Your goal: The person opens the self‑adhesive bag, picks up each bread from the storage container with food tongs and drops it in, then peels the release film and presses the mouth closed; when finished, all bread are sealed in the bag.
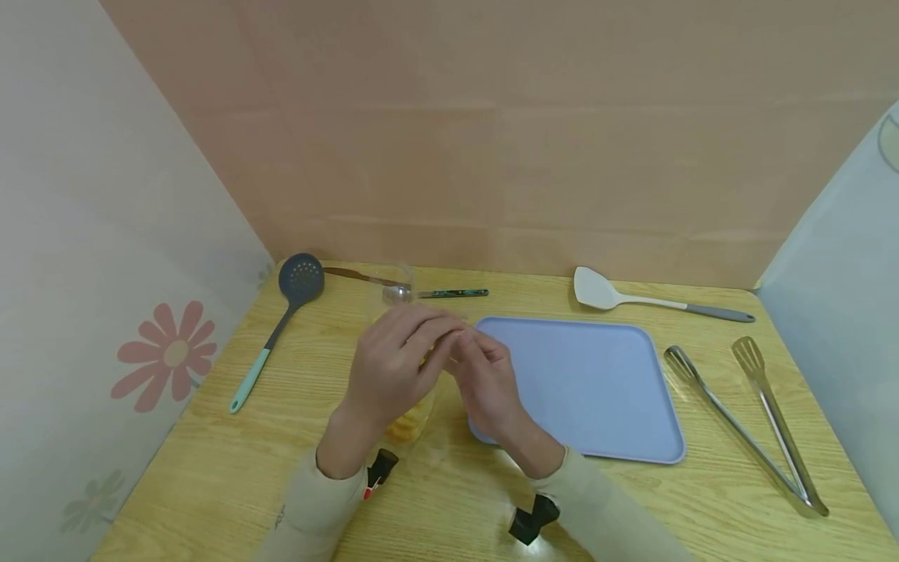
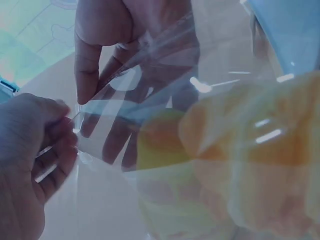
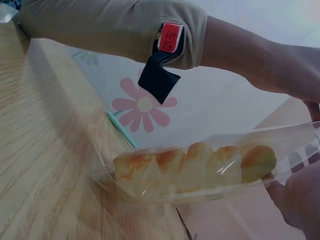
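Note:
A loaf of golden-brown bread (image 3: 195, 167) with a ridged top lies inside a clear plastic bag (image 3: 215, 192). My left hand (image 1: 400, 359) and right hand (image 1: 485, 382) meet above the table, each pinching the bag's upper end between thumb and fingers. In the left wrist view, the left hand (image 2: 35, 155) grips the film's edge at the left. Behind the film, the right hand (image 2: 135, 45) pinches the same edge from above. The hands cover most of the bread in the head view, where a bit of it (image 1: 403, 428) shows below the left hand.
A blue tray (image 1: 586, 382) lies right of the hands. Behind them rests a knife with a dark patterned handle (image 1: 453, 293). A skimmer (image 1: 302, 279) lies at left, a white turner (image 1: 595, 289) at back right, and metal tongs (image 1: 769, 417) at right.

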Demonstrator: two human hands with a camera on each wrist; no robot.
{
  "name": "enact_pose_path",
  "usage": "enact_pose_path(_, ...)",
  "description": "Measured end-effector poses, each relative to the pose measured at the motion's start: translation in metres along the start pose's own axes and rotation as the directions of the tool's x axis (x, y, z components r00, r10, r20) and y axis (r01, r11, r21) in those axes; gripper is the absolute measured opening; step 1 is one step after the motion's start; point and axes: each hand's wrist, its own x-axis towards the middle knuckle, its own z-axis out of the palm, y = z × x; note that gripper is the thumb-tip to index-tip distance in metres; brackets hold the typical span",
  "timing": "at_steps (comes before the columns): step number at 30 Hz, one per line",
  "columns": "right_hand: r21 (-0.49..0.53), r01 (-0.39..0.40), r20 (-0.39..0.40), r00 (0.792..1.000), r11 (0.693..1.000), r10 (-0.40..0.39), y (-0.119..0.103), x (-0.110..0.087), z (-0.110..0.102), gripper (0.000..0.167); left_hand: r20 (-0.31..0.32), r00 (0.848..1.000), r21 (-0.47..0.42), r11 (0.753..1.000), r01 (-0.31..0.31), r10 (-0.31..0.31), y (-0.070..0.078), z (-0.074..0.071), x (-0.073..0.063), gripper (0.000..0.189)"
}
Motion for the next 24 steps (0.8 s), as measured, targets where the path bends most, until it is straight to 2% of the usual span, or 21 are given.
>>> enact_pose_path(6, -0.098, 0.066, 0.007, 0.998, 0.993, -0.065, 0.002, 0.0, 0.003, 0.026, 0.052, 0.997, 0.041, 0.998, 0.05, -0.052, 0.001, -0.001, 0.0, 0.009)
enact_pose_path(13, -0.25, 0.103, 0.022, 0.995, 0.963, -0.101, 0.002, -0.003, 0.004, 0.032, 0.149, 0.989, 0.175, 0.985, -0.01, -0.017, 0.005, -0.012, 0.002, 0.012)
enact_pose_path(15, -0.29, 0.107, 0.032, 0.994, 0.951, -0.102, 0.003, -0.004, 0.003, 0.031, 0.174, 0.984, 0.184, 0.983, -0.006, -0.027, 0.007, -0.016, 0.003, 0.013)
enact_pose_path(19, -0.352, 0.115, 0.051, 0.993, 0.929, -0.104, 0.002, -0.006, 0.002, 0.031, 0.197, 0.976, 0.141, 0.988, 0.07, -0.097, 0.011, -0.021, 0.003, 0.014)
enact_pose_path(24, -0.406, 0.14, 0.071, 0.99, 0.903, -0.122, 0.002, -0.007, 0.001, 0.03, 0.219, 0.956, 0.096, 0.979, 0.178, -0.195, 0.015, -0.023, 0.002, 0.013)
